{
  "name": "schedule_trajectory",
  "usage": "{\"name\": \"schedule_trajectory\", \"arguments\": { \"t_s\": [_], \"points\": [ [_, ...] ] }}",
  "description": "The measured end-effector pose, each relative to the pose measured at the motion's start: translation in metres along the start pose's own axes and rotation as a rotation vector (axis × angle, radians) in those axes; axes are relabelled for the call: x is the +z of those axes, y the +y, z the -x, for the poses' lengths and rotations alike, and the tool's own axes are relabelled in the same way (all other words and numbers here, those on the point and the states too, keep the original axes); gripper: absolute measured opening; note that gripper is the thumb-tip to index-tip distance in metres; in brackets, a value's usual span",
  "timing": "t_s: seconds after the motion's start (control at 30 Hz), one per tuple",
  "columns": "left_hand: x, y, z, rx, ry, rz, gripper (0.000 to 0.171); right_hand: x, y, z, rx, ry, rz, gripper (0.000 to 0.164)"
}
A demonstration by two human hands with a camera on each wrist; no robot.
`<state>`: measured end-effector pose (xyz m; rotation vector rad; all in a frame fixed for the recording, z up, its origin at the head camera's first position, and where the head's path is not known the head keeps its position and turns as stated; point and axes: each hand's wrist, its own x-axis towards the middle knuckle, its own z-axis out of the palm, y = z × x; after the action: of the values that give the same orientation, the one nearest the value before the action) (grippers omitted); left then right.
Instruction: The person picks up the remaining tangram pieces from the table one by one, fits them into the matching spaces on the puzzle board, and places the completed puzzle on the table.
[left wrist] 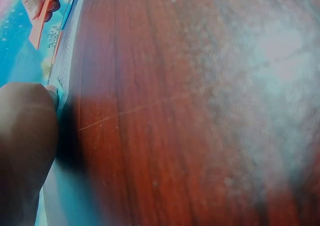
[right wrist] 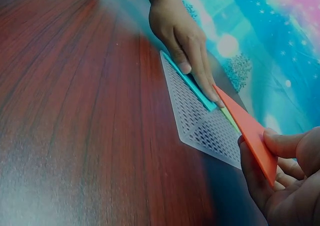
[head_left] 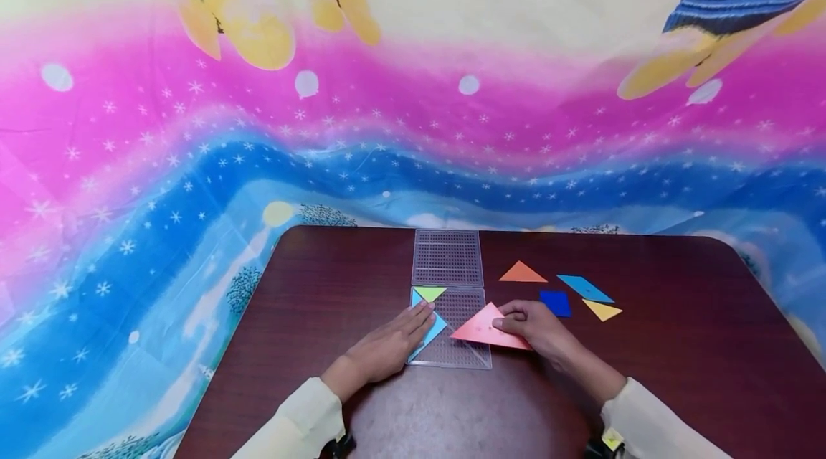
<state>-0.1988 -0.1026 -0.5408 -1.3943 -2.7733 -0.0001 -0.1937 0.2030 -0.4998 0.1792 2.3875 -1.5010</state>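
Observation:
My right hand [head_left: 524, 323] pinches a large salmon-red triangle [head_left: 485, 328] and holds it tilted above the near clear peg grid [head_left: 466, 353]; the right wrist view shows the triangle [right wrist: 249, 132] on edge between thumb and fingers [right wrist: 280, 145]. My left hand [head_left: 393, 344] lies flat with straight fingers pressing a light-blue triangle [head_left: 431, 330] onto that grid's left side. A small yellow-green triangle [head_left: 429, 292] sits at the grid's far left corner. In the left wrist view the left hand [left wrist: 25, 146] is a dark blur beside the grid [left wrist: 65, 60].
A second clear grid [head_left: 447, 258] lies just beyond the first. Loose pieces sit to the right on the dark wooden table [head_left: 323, 280]: an orange triangle [head_left: 522, 273], a blue parallelogram [head_left: 584, 288], a dark-blue square [head_left: 556, 303], a yellow triangle [head_left: 602, 310]. A colourful cloth [head_left: 193, 158] hangs behind.

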Motion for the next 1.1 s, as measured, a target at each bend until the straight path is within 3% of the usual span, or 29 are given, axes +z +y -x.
{"name": "schedule_trajectory", "arguments": {
  "t_s": [0.7,1.1],
  "points": [
    [0.000,0.000,0.002,-0.013,-0.048,-0.013,0.052,0.036,-0.008,-0.001,-0.027,-0.037,0.038,0.019],
    [-0.001,-0.002,-0.001,-0.028,-0.045,0.026,0.050,0.048,-0.012,-0.003,-0.025,-0.069,0.049,0.021]
  ]
}}
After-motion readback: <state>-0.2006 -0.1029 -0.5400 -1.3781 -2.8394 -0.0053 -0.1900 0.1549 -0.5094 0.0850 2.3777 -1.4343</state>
